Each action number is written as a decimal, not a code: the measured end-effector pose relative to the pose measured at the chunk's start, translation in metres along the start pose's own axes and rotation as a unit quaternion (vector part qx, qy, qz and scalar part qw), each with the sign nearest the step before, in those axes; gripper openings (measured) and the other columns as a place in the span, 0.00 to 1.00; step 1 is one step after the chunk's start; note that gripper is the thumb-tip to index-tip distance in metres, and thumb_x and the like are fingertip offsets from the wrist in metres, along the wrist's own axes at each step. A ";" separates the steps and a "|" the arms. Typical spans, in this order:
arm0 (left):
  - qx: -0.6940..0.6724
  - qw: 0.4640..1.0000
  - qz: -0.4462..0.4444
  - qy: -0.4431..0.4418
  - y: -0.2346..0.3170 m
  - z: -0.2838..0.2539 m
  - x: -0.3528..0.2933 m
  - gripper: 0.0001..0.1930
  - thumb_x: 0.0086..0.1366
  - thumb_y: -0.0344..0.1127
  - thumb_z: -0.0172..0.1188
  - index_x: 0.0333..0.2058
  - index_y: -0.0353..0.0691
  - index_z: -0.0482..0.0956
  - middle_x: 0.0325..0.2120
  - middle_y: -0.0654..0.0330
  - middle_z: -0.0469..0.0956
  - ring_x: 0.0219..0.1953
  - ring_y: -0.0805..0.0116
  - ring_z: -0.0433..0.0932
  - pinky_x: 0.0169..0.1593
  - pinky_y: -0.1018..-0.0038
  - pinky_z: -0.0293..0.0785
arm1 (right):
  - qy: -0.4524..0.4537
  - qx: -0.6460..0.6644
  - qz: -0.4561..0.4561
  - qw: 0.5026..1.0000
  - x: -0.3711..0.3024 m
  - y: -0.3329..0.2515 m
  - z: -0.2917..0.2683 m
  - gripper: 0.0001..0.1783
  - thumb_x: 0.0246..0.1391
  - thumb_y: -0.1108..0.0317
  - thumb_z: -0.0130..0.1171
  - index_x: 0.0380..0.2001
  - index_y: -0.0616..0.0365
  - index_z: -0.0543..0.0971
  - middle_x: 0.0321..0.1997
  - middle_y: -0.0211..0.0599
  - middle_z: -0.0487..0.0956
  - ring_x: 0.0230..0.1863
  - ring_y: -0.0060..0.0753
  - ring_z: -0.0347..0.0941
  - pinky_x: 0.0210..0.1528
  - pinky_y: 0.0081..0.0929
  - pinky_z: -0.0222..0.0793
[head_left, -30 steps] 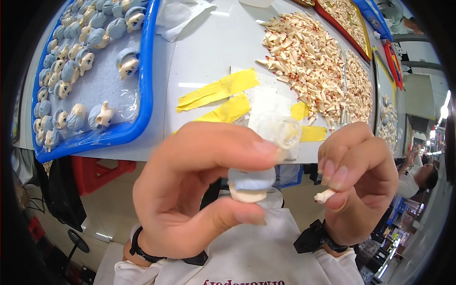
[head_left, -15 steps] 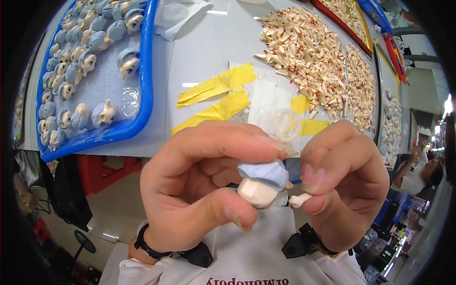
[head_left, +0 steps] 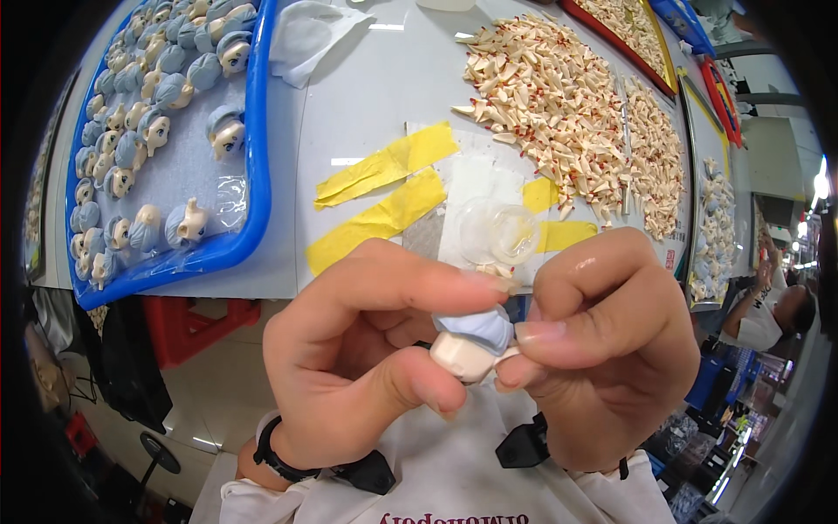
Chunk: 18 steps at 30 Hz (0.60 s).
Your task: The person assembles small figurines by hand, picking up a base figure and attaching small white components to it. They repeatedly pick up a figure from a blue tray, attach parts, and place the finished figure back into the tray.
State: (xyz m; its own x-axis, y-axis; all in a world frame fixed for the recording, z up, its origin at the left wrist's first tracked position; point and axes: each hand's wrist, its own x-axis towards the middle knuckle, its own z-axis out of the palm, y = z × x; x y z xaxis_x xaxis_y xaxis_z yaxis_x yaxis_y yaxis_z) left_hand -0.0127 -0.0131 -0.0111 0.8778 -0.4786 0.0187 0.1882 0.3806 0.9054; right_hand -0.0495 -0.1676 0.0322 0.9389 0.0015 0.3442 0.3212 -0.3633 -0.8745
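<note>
Between the thumb and fingers of my left hand [head_left: 340, 349] is a small doll head [head_left: 471, 336] with light blue hair and a cream lower part. Its painted face is turned out of sight. My right hand [head_left: 611, 341] pinches a small cream piece [head_left: 507, 352] between thumb and index finger, like the pointed ear-shaped pieces on the table. That piece touches the right side of the head, just under the hair; the fingertips cover most of it. Both hands are close together in front of my chest, over the table's near edge.
A blue tray [head_left: 258, 166] at the left holds several blue-haired doll heads [head_left: 229, 135]. Cream pieces with red ends form a pile [head_left: 559, 113] at the far right. Yellow tape [head_left: 384, 166] and a small clear round dish [head_left: 502, 234] lie beyond my hands. Another person [head_left: 768, 306] sits at the right.
My right hand has moved left, bringing the small cream piece from beside the doll head into contact with its side. My left hand keeps its hold on the head.
</note>
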 end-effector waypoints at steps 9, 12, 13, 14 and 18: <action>-0.142 0.982 -0.109 0.055 0.010 0.005 0.006 0.28 0.53 0.50 0.59 0.42 0.31 0.64 0.35 0.51 0.71 0.23 0.69 0.75 0.20 0.82 0.70 | 0.194 -0.307 0.123 0.924 0.007 0.033 -0.105 0.12 0.46 0.77 0.53 0.37 0.64 0.73 0.38 0.35 0.75 0.37 0.24 0.69 0.39 0.15 0.62; -0.149 0.981 -0.114 0.042 0.011 0.006 0.010 0.27 0.56 0.49 0.56 0.44 0.31 0.64 0.37 0.51 0.70 0.24 0.70 0.75 0.21 0.84 0.70 | 0.064 -0.451 0.109 0.883 0.006 0.054 -0.129 0.15 0.42 0.78 0.53 0.38 0.62 0.73 0.40 0.35 0.74 0.38 0.29 0.70 0.41 0.19 0.63; -0.133 0.984 -0.110 0.047 0.011 0.006 0.011 0.27 0.56 0.48 0.56 0.44 0.31 0.64 0.37 0.51 0.70 0.24 0.70 0.75 0.22 0.84 0.70 | 0.040 -0.470 0.096 0.877 0.005 0.060 -0.131 0.15 0.41 0.78 0.52 0.37 0.61 0.74 0.40 0.35 0.74 0.38 0.30 0.70 0.41 0.20 0.63; -0.116 0.986 -0.107 0.051 0.012 0.006 0.011 0.27 0.56 0.48 0.56 0.44 0.31 0.64 0.38 0.51 0.70 0.24 0.71 0.74 0.22 0.85 0.70 | 0.017 -0.488 0.083 0.868 0.005 0.063 -0.133 0.15 0.40 0.78 0.52 0.37 0.61 0.74 0.40 0.36 0.74 0.37 0.32 0.70 0.40 0.21 0.63; -0.051 0.994 -0.068 0.064 0.008 0.004 0.011 0.26 0.56 0.49 0.55 0.44 0.32 0.64 0.38 0.54 0.67 0.24 0.71 0.72 0.23 0.85 0.69 | 0.066 -0.434 0.149 0.886 0.010 0.062 -0.130 0.09 0.39 0.78 0.53 0.28 0.65 0.75 0.32 0.39 0.74 0.30 0.32 0.70 0.34 0.23 0.64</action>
State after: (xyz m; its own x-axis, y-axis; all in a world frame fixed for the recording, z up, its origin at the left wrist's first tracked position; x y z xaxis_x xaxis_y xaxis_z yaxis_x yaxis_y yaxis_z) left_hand -0.0034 -0.0189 -0.0016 0.8889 -0.4292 -0.1602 0.3465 0.4013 0.8479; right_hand -0.0359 -0.3116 0.0257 0.9247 -0.3030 0.2304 -0.2081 -0.9092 -0.3606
